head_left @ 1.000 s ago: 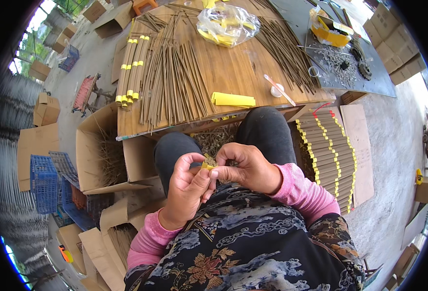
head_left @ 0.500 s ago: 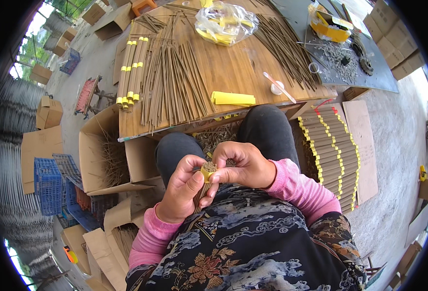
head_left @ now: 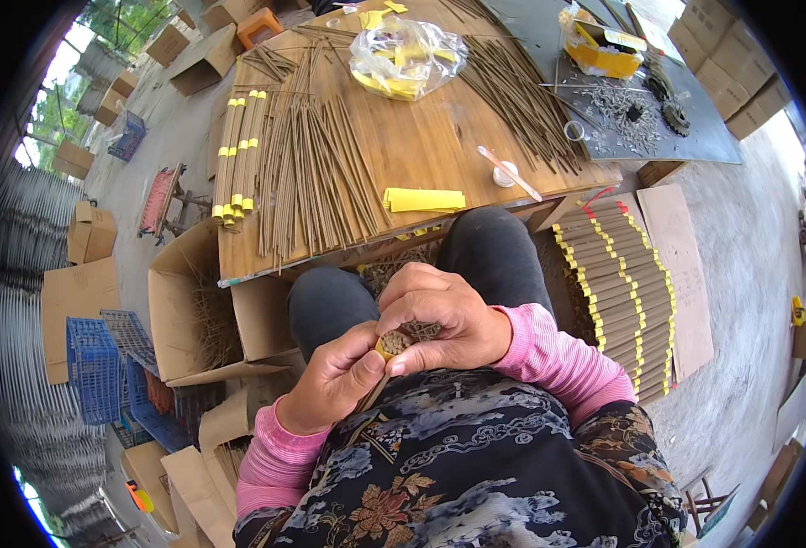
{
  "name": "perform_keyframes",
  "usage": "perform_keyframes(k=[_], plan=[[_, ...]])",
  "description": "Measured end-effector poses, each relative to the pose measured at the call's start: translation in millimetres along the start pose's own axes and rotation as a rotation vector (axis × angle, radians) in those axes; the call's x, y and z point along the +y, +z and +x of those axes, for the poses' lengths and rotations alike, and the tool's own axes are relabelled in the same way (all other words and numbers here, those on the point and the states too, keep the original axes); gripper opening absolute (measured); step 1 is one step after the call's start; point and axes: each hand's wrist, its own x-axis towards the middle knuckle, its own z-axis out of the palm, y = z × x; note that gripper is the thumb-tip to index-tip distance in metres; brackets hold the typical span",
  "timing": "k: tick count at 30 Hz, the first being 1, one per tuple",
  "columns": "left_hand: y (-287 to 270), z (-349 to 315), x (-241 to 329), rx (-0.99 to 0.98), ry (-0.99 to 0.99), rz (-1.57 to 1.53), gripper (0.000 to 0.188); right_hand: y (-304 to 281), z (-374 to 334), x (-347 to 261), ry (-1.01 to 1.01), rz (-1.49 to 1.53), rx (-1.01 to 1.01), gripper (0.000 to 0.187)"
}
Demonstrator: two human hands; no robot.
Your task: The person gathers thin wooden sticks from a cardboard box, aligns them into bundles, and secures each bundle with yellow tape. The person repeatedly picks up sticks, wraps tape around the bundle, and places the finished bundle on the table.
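Over my lap, both hands hold a bundle of thin brown incense sticks (head_left: 395, 342), its cut end turned up toward me. A yellow paper band (head_left: 383, 351) goes round the bundle near that end. My left hand (head_left: 334, 376) is closed around the bundle below the end, thumb against the band. The fingers of my right hand (head_left: 450, 320) curl over the far side of the end, with its thumb at the near edge. Much of the bundle's length is hidden by my left hand. On the table in front lie yellow paper strips (head_left: 424, 200) and loose incense sticks (head_left: 316, 183).
Banded bundles (head_left: 238, 155) lie at the wooden table's left; a plastic bag (head_left: 407, 59) of yellow paper sits farther back. A flat stick (head_left: 510, 173) rests across a small white pot (head_left: 504, 179). More bundles (head_left: 617, 283) are stacked at right, cardboard boxes (head_left: 184, 320) at left.
My right hand's fingers have lifted and curl farther over the bundle's end. The left hand has shifted slightly down and left. The whole view has shifted a little.
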Motion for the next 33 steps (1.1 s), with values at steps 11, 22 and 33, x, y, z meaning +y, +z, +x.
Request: perform_keyframes(k=[11, 22, 33], plan=[[7.3, 17.2, 12.6, -0.053, -0.284, -0.262, 0.043, -15.1, -5.6, 0.6, 0.0, 0.025, -0.005, 0.035], [5.9, 40.7, 26.4, 0.289, -0.023, -0.248, 0.039, -129.2, -31.2, 46.7, 0.455, -0.94, 0.471, 0.025], [11.6, 75.1, 28.8, 0.364, 0.122, -0.182, 0.036, -145.8, -54.5, 80.8, 0.744, -0.744, 0.466, 0.017]])
